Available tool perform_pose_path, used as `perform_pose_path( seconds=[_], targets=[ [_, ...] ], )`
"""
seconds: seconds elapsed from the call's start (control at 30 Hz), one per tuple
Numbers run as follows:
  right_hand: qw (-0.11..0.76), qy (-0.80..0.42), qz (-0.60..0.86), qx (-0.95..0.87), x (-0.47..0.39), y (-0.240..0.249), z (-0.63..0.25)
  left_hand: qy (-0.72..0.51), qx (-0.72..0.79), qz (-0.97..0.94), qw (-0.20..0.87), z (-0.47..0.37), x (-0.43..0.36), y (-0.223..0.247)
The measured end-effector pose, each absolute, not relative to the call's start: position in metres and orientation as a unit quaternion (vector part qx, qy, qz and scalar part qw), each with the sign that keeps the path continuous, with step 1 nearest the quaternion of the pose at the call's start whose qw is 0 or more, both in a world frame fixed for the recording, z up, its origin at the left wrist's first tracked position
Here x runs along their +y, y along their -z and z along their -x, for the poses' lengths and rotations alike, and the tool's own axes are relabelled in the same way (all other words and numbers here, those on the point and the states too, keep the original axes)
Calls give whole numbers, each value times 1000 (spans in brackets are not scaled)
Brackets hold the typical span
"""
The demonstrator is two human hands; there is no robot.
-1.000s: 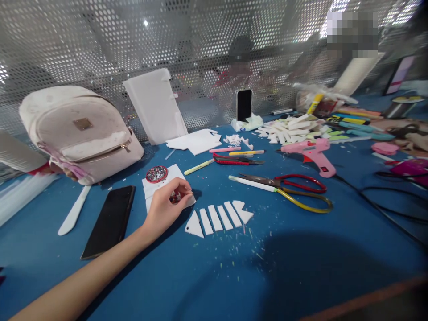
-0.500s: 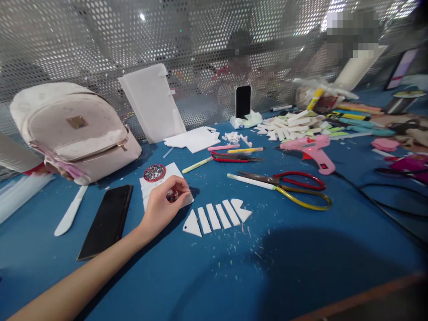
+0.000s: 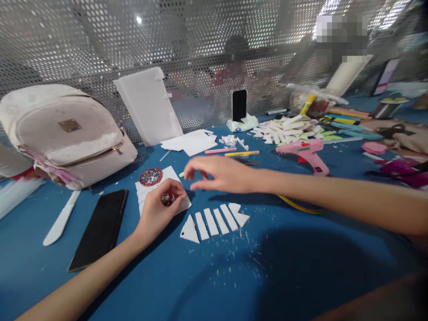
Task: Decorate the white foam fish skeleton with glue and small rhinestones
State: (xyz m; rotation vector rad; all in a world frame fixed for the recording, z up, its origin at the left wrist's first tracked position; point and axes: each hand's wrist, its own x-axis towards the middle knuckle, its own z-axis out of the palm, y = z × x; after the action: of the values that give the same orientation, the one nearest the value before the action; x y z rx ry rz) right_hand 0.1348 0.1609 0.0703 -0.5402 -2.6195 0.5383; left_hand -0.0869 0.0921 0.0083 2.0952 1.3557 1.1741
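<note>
My left hand (image 3: pixel 162 203) rests on a white card (image 3: pixel 142 191), its thumb and fingertips pinched close together. Whatever they hold, if anything, is too small to make out. Within that curl shows part of a dark speckled round shape (image 3: pixel 166 199). Beside it on the card lies a speckled disc with a red rim (image 3: pixel 150 177). To the right, my right hand (image 3: pixel 219 174) hovers over the table, thumb and fingers curved apart with nothing visible between them. Below it lie white cut pieces (image 3: pixel 210 222) arranged like a fish, the head piece with a dark dot.
A black phone (image 3: pixel 100 227), a white plastic knife (image 3: pixel 62 219) and a pale backpack (image 3: pixel 67 133) stand left. Behind are white sheets (image 3: pixel 189 141), pens (image 3: pixel 220 150) and a heap of white strips (image 3: pixel 287 127). A pink glue gun (image 3: pixel 306 151) lies right; my arm covers most of the scissors (image 3: pixel 301 206).
My right hand has come in from the right and now covers the scissors and pliers. The left hand stays at the card, and the view has shifted slightly.
</note>
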Motion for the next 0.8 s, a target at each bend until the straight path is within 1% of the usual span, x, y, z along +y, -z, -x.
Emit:
perform_pose_path(
  seconds=[0.1, 0.2, 0.27, 0.5, 0.67, 0.73, 0.8],
  targets=[
    [209, -218, 197, -933, 165, -40, -131, -420, 489, -740, 191, 87, 92, -9],
    [262, -297, 189, -898, 169, -17, -128, -419, 493, -736, 198, 86, 93, -9],
    [296, -341, 183, -873, 170, -10, -127, -419, 496, -732, 207, 86, 92, -8],
    [355, -401, 190, -823, 170, -11, -127, -419, 506, -726, 204, 85, 89, -8],
    [363, -404, 178, -821, 169, -12, -129, -427, 508, -720, 202, 87, 88, -7],
    [367, -406, 179, -818, 169, -12, -130, -423, 508, -727, 186, 90, 89, -7],
    [372, -408, 185, -813, 168, -13, -131, -393, 501, -758, 142, 94, 92, -9]
  ],
)
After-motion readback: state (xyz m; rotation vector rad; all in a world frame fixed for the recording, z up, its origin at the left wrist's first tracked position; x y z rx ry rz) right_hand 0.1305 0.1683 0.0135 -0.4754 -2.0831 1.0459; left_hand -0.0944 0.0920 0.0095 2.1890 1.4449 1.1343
